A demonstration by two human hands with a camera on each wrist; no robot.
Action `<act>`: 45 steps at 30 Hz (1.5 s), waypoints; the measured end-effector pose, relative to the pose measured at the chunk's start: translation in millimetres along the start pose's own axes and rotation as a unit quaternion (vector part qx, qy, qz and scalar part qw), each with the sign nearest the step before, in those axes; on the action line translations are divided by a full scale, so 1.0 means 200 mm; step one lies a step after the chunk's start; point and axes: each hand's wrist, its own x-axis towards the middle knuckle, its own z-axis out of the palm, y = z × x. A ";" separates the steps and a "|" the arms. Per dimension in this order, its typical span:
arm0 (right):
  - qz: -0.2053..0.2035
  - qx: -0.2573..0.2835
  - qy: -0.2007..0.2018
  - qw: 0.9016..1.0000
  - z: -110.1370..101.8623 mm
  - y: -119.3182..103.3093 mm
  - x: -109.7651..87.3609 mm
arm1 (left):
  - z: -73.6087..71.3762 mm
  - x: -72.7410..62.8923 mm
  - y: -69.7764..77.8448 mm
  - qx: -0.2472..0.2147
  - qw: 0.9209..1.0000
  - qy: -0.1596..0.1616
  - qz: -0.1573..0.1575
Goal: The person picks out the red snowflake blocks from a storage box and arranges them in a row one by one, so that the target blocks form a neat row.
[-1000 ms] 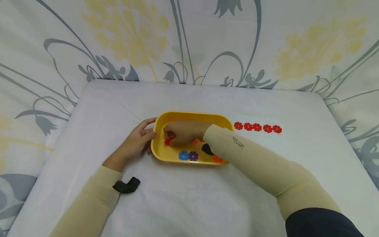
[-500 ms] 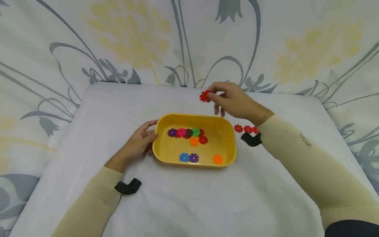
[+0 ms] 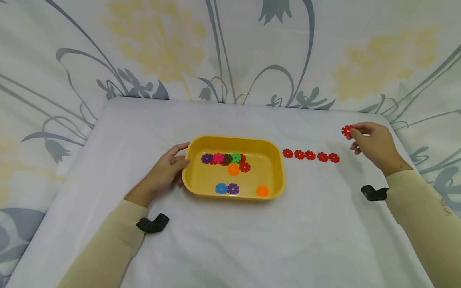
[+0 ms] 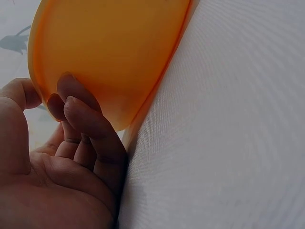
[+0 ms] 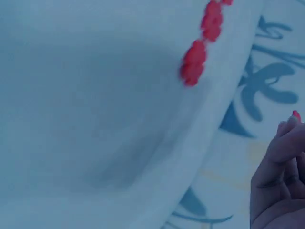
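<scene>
Red and notched, a disc [image 3: 347,131] is pinched in the right hand [image 3: 375,146], above the table [image 3: 259,240] near its far right corner. The left hand [image 3: 161,173] grips the tray [image 3: 267,170] by its left edge; five more discs [image 3: 310,155] line up beyond its right edge.

Left sleeve [image 3: 106,244], right sleeve [image 3: 421,212]: beige; dark lettering [image 3: 446,207] marks the right. Bent black fitting [image 3: 153,224] sits at each cuff. Hands [image 3: 163,172] bare.
</scene>
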 end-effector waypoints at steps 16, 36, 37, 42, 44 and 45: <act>0.043 -0.096 -0.156 0.982 0.00 0.28 0.01 | -0.01 0.00 0.00 0.015 1.000 -0.002 0.004; -0.043 -0.106 -0.087 0.990 0.07 -0.10 -0.02 | -0.01 0.00 0.01 -0.007 1.000 -0.007 0.010; -0.066 -0.100 -0.082 0.989 0.09 -0.18 -0.04 | -0.01 0.00 0.01 -0.009 1.000 -0.008 0.012; -0.171 -0.089 -0.118 0.974 0.23 -0.60 -0.10 | -0.01 -0.01 0.00 -0.014 1.000 -0.007 0.016; -0.207 -0.086 -0.142 0.964 0.30 -0.73 -0.12 | -0.01 -0.01 0.00 -0.018 1.000 -0.009 0.014; -0.221 -0.081 -0.158 0.959 0.33 -0.78 -0.13 | 0.00 -0.01 0.00 -0.018 1.000 -0.010 0.014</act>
